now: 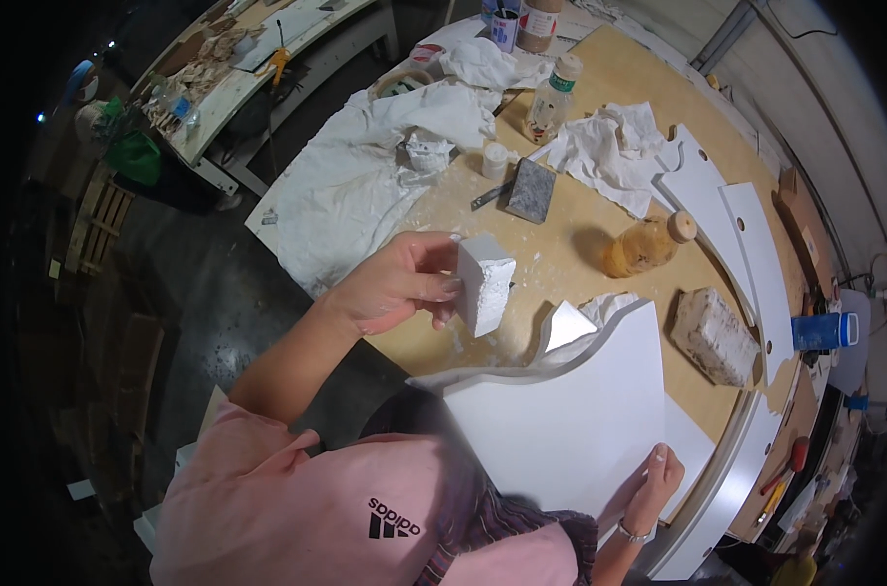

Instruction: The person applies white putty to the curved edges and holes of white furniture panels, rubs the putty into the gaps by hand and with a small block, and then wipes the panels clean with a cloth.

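My left hand (399,283) grips a pale grey sanding block (484,283) between thumb and fingers, held up over the table. One side of the block is rough and caked with white. Close to my body leans a white panel (570,400) with a wavy upper edge, tilted against the table's near side. At its lower right edge, my right hand (650,486) closes on the panel, thumb on top; the fingers beneath are partly hidden. Just behind the wavy edge lie a small white piece (568,327) and some crumpled white material.
Beyond my left hand are a dark grey block (531,190), a small white jar (495,160) and crumpled cloths (614,146). An amber bottle (648,244), a dusty brick-like block (715,335) and curved white panels (756,254) occupy the right. A clear bottle (551,101) stands farther back.
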The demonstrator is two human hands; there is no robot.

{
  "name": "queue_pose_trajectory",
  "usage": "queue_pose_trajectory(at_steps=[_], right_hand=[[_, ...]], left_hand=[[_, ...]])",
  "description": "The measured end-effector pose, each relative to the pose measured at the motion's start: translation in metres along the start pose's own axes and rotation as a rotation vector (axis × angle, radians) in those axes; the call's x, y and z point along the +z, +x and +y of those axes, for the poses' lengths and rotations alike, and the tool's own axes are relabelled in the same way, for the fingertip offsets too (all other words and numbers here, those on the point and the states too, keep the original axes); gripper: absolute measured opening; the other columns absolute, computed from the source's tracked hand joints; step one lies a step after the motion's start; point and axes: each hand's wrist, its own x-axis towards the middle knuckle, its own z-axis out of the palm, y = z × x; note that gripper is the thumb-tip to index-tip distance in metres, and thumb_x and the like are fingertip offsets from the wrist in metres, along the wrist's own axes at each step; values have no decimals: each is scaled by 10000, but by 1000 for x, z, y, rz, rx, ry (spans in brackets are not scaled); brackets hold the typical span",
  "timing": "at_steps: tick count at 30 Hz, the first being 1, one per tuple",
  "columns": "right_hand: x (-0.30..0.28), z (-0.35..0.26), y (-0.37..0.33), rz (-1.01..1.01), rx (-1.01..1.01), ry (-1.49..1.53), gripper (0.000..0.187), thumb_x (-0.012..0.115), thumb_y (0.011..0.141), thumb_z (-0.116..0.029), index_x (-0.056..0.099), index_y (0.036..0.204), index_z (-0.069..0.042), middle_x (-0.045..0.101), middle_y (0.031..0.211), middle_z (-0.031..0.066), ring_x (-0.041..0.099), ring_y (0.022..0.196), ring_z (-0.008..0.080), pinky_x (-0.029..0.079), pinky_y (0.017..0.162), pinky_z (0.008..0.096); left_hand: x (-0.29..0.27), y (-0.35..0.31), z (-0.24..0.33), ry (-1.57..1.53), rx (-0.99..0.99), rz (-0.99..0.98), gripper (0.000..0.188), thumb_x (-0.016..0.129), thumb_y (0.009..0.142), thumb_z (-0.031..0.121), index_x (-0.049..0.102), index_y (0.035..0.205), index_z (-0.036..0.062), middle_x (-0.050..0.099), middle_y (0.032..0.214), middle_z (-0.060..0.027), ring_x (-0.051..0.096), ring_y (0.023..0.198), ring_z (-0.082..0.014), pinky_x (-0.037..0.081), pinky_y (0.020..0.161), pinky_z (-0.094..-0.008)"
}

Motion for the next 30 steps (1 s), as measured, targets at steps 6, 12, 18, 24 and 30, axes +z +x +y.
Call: queue_pose_trajectory(at_steps=[6, 12, 18, 24, 30], right_hand=[[-1, 4, 0, -1, -4, -8, 461, 507, 922, -326, 332, 591, -57, 281, 541, -23, 256, 528, 80, 179, 472, 279], [1, 4, 1, -16, 0, -16, 487, 514, 925, -359, 325, 592, -58, 278, 547, -30, 255, 542, 77, 173, 478, 283], [1, 9, 2, -31, -4, -16, 497, 511, 929, -375, 326, 594, -58, 279, 553, -33, 254, 551, 79, 171, 484, 287], [6, 6, 1, -44, -29, -30, 495, 510, 930, -375, 334, 595, -56, 287, 552, -30, 269, 546, 80, 189, 483, 282], [0, 12, -1, -37, -2, -27, 483, 512, 928, -367, 348, 598, -55, 292, 551, -27, 276, 542, 82, 198, 481, 279]], left_hand=[[4, 1, -2, -75, 75, -32, 365, 605, 772, -61, 561, 1133, -29, 569, 1191, -262, 621, 957, -218, 515, 718, -277], [18, -3, 9, 275, 256, -79, 311, 638, 739, -107, 602, 1033, -13, 526, 1278, -226, 554, 1092, -250, 451, 888, -301], [36, -8, 38, 928, 682, -402, 426, 710, 627, -94, 664, 1040, -1, 620, 1105, -154, 589, 893, -303, 472, 753, -353], [55, 8, 26, 983, 626, -492, 418, 703, 644, -62, 685, 1049, 38, 587, 970, -101, 563, 846, -284, 457, 727, -361], [46, 2, 43, 926, 672, -609, 358, 683, 704, -23, 677, 1057, 41, 577, 933, -91, 565, 818, -258, 456, 687, -349]])
